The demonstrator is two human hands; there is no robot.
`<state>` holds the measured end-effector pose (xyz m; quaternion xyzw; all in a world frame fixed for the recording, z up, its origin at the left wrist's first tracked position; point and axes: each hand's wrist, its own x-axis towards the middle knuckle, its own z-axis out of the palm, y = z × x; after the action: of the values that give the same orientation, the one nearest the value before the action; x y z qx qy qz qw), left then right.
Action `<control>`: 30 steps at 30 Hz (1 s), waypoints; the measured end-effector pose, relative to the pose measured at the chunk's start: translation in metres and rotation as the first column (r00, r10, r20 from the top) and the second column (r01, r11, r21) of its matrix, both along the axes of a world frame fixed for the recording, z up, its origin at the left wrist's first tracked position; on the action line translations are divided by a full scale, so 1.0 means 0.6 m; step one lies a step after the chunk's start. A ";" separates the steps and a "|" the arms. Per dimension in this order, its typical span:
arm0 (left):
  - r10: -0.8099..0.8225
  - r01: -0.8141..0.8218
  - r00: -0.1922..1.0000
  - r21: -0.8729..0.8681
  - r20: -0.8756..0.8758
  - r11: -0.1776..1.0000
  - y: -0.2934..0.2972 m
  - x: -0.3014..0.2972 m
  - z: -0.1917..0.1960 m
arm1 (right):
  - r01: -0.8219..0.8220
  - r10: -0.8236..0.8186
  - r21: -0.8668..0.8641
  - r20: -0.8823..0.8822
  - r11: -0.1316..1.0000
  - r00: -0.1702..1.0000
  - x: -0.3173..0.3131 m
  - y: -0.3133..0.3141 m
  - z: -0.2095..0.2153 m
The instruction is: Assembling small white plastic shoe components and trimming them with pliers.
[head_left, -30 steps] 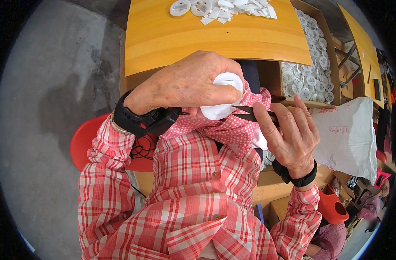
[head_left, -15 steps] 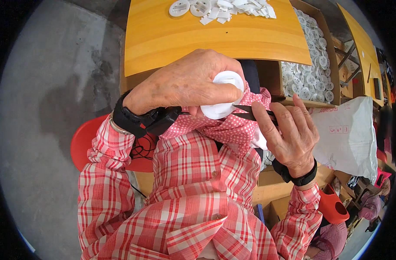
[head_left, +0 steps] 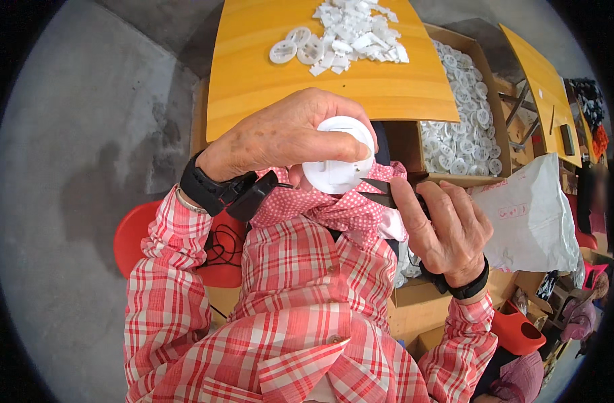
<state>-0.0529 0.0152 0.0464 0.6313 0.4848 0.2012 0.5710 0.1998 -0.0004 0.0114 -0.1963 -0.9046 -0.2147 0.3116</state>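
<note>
My left hand (head_left: 290, 134) is closed around a round white plastic disc (head_left: 334, 176), its thumb lying across the face. A slit and small marks show on that face. In my right hand (head_left: 448, 232) are dark, pointed scissors (head_left: 382, 199); their handles are mostly hidden by the fingers. The two blades stand apart, with their tips just off the disc's lower right edge. Under the disc, a pink cloth with white dots (head_left: 300, 207) covers my lap.
Ahead stands a yellow wooden table (head_left: 273, 87) with a pile of small white pieces (head_left: 360, 40) and several clear-white discs (head_left: 283, 52). Right of it, a cardboard box (head_left: 485, 64) holds many white discs. A white sack (head_left: 532, 215) lies nearer, and a red stool (head_left: 135, 238) sits left.
The blade tips have come slightly away from the disc's edge. My view has shifted, so more of the tabletop and its pile shows. Both hands keep their holds.
</note>
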 end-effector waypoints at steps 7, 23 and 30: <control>0.034 -0.039 0.997 0.055 0.074 0.998 -0.017 -0.002 -0.007 | 0.039 -0.040 0.073 0.011 0.997 0.999 0.001 -0.021 0.000; 0.043 -0.010 0.949 -0.107 0.312 0.994 -0.056 -0.008 -0.027 | -0.218 0.097 -0.528 -0.247 0.821 0.964 -0.005 -0.009 0.024; 0.029 0.026 0.950 -0.172 0.312 0.985 -0.053 -0.004 -0.047 | -0.159 0.123 -0.519 -0.103 0.840 0.987 -0.010 -0.017 0.039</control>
<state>-0.0550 -0.0169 0.0183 0.5386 0.4043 0.2562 0.6934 0.1941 -0.0103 0.0348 -0.2139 -0.9300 0.0706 0.2904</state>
